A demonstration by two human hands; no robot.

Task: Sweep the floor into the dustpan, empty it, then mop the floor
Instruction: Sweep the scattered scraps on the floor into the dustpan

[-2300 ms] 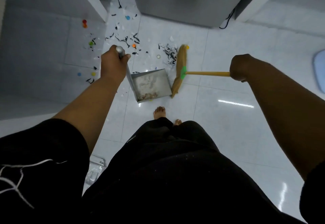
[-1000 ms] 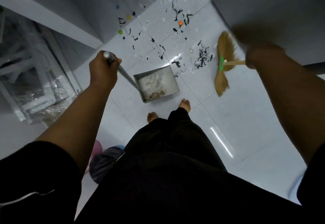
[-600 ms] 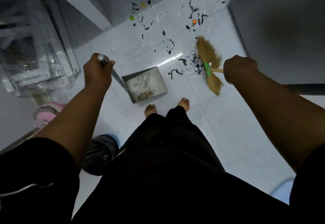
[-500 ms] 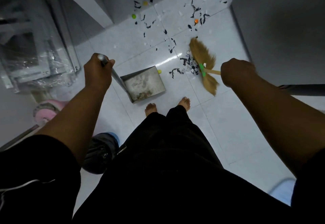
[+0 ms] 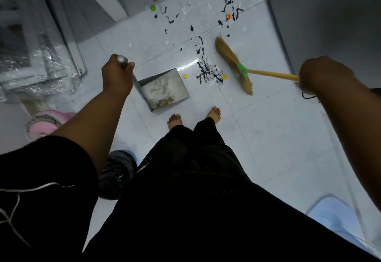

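We curl the left hand (image 5: 116,76) fingers (image 5: 129,65) round the upright handle of the grey metal dustpan (image 5: 165,88), which lies flat on the white tiled floor (image 5: 278,138) ahead of our feet (image 5: 174,119). The right hand (image 5: 321,74) wraps the straw broom (image 5: 233,62) by its wooden stick. The black-and-white scrap pile (image 5: 208,74) lies between pan and broom; we judge it light and scatter-prone, so sweep softly.

A stack of flat grey panels wrapped in crinkled clear plastic (image 5: 37,55) fills the far left. Just below it lies a round pink object (image 5: 48,120) too blurred to identify. Nearer the camera sits a glossy black plastic bag (image 5: 115,171) with a pale blue rim behind it. A tall dark grey cabinet (image 5: 329,14) occupies the upper right, with a thin black cord (image 5: 308,97) looping near its base. A rounded pale blue mat (image 5: 338,216) shows at lower right.
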